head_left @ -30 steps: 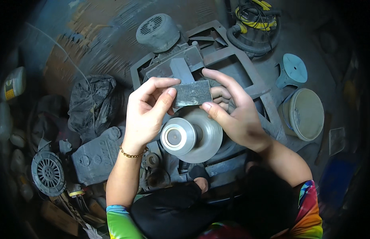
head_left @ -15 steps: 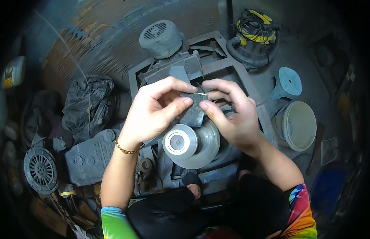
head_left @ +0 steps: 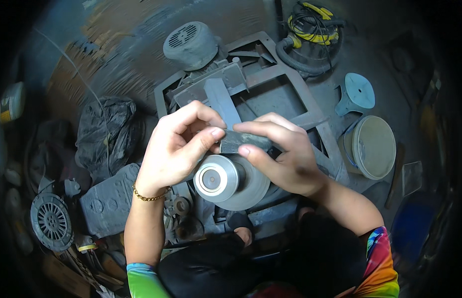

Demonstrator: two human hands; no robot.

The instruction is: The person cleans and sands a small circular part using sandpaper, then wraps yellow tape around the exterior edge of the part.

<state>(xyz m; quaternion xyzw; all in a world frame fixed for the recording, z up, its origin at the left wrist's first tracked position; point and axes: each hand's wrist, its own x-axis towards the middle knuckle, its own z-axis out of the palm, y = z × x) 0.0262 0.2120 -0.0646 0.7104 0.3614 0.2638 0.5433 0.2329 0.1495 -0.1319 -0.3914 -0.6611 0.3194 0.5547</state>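
Observation:
A dark grey, flat rectangular piece (head_left: pixel 235 141) lies crosswise between my two hands, its far right part covered by fingers. My left hand (head_left: pixel 178 149) pinches its left end between thumb and fingers. On the right side, my right hand (head_left: pixel 285 156) grips it with the thumb on the near edge and fingers along the far edge. Just below the piece is a round metal spindle hub (head_left: pixel 212 180) in front of a pale grey disc (head_left: pixel 251 191). Whether the piece touches the disc, I cannot tell.
A metal frame (head_left: pixel 280 74) carries a motor (head_left: pixel 191 47) at the far side. Right of it are a yellow and black vacuum cleaner (head_left: pixel 315 37), a light blue stool (head_left: pixel 357 94) and a bucket (head_left: pixel 375 149). A black plastic bag (head_left: pixel 104 129) and a dusty motor housing (head_left: pixel 111 201) lie left.
The piece has turned from upright to crosswise in my hands. My left hand has shifted slightly left, and the right fingers now stretch along the piece. The whole view has moved a little.

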